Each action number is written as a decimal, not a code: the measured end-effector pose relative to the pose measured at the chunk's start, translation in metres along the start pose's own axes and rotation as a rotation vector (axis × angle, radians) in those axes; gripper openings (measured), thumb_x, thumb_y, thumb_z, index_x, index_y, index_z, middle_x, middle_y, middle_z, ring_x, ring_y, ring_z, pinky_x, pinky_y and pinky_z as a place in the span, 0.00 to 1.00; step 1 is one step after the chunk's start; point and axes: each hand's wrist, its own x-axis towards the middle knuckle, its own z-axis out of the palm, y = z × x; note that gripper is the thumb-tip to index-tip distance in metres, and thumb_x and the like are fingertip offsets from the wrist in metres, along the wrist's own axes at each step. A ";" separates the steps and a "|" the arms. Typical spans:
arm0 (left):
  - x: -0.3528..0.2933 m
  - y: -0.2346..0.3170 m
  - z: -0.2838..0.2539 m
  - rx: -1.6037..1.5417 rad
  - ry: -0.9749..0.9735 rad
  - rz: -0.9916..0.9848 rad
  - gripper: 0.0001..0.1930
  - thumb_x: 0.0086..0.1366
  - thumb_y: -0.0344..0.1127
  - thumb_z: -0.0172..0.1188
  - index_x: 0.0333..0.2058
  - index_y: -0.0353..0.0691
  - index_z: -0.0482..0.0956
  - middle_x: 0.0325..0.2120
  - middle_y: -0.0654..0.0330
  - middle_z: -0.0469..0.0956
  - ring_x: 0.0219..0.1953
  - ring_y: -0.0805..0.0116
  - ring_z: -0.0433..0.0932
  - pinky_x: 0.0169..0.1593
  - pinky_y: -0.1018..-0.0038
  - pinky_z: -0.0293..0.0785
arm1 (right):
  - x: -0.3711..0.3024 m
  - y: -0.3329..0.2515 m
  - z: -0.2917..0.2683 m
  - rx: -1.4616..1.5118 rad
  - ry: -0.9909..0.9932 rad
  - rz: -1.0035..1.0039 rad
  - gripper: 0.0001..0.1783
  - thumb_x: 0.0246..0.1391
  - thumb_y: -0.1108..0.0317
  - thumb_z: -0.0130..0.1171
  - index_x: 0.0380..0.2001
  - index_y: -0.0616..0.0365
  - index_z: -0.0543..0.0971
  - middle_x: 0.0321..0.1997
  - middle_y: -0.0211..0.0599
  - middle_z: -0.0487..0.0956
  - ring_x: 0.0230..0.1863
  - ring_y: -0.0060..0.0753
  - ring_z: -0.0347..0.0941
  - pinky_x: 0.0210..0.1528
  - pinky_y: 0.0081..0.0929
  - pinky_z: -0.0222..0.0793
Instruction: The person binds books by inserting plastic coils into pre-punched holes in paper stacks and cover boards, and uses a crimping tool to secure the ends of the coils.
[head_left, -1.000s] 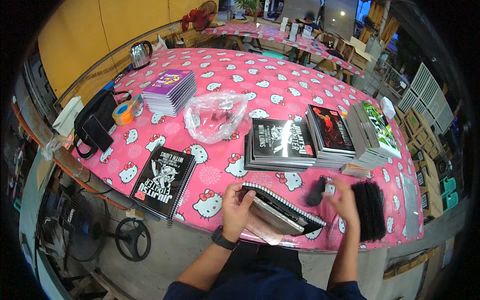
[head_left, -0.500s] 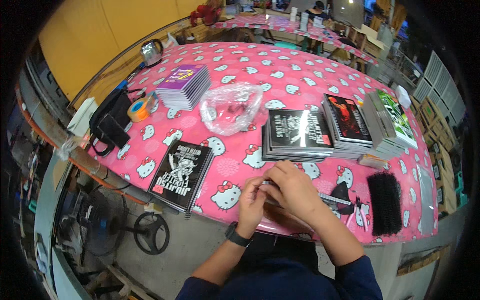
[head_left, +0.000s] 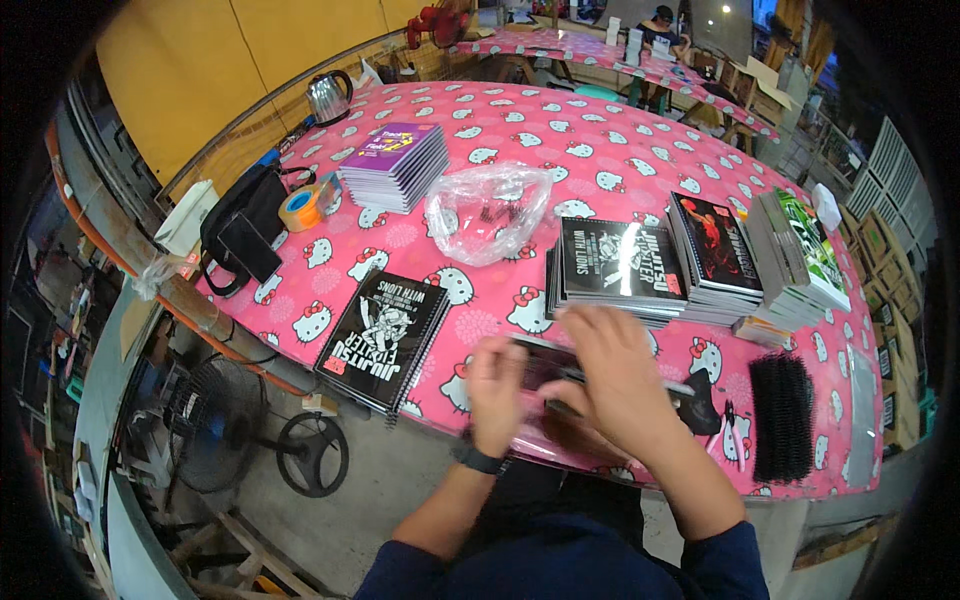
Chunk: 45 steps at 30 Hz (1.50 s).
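A dark notebook (head_left: 540,362) lies at the table's near edge between my hands, mostly hidden by them. My right hand (head_left: 622,385) is curled over it, thumb on the near side and fingers on the far side. My left hand (head_left: 493,395), with a dark band on the wrist, is beside the notebook's left end; motion smears its fingers. A black spiral-bound notebook (head_left: 383,340) with white artwork rests to the left. Past my right hand are a small black piece (head_left: 703,395), pliers with pink handles (head_left: 738,437) and a bundle of black binding coils (head_left: 782,420).
Behind my hands stand stacks of black notebooks (head_left: 622,262), red-and-black notebooks (head_left: 716,245) and green-covered books (head_left: 808,240). Farther left are a clear plastic bag (head_left: 487,215), purple books (head_left: 395,170), orange tape (head_left: 299,210) and a black bag (head_left: 240,225). A person (head_left: 662,40) sits at a far table.
My hands have moved apart from a pinch at the notebook's coil edge. The dark notebook now shows between them. The whole view has shifted slightly.
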 end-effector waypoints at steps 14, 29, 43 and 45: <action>0.036 0.013 -0.233 1.103 0.658 0.161 0.20 0.59 0.33 0.60 0.49 0.32 0.72 0.24 0.62 0.67 0.23 0.71 0.64 0.30 0.74 0.64 | -0.093 0.058 0.015 0.095 -0.090 0.383 0.32 0.35 0.78 0.62 0.51 0.55 0.71 0.45 0.41 0.73 0.45 0.47 0.66 0.49 0.40 0.63; 0.056 0.045 -0.066 0.823 0.146 0.434 0.20 0.59 0.36 0.59 0.49 0.37 0.71 0.47 0.54 0.67 0.48 0.61 0.67 0.48 0.66 0.67 | -0.031 0.188 0.077 -0.370 0.122 0.063 0.14 0.37 0.71 0.59 0.33 0.53 0.77 0.31 0.33 0.73 0.38 0.36 0.72 0.37 0.32 0.71; 0.046 0.085 0.037 -0.442 -0.447 -0.357 0.33 0.49 0.14 0.47 0.58 0.34 0.58 0.49 0.52 0.71 0.48 0.63 0.74 0.54 0.68 0.70 | -0.075 0.096 -0.026 0.017 0.430 0.132 0.29 0.41 0.58 0.66 0.48 0.55 0.74 0.53 0.41 0.71 0.54 0.43 0.64 0.56 0.36 0.58; 0.036 0.090 0.050 -0.484 -0.475 -0.240 0.34 0.48 0.15 0.48 0.58 0.35 0.58 0.49 0.51 0.71 0.48 0.60 0.74 0.54 0.66 0.71 | -0.092 0.108 -0.010 0.719 0.476 0.545 0.49 0.41 0.54 0.69 0.63 0.57 0.57 0.63 0.46 0.60 0.63 0.42 0.55 0.61 0.38 0.54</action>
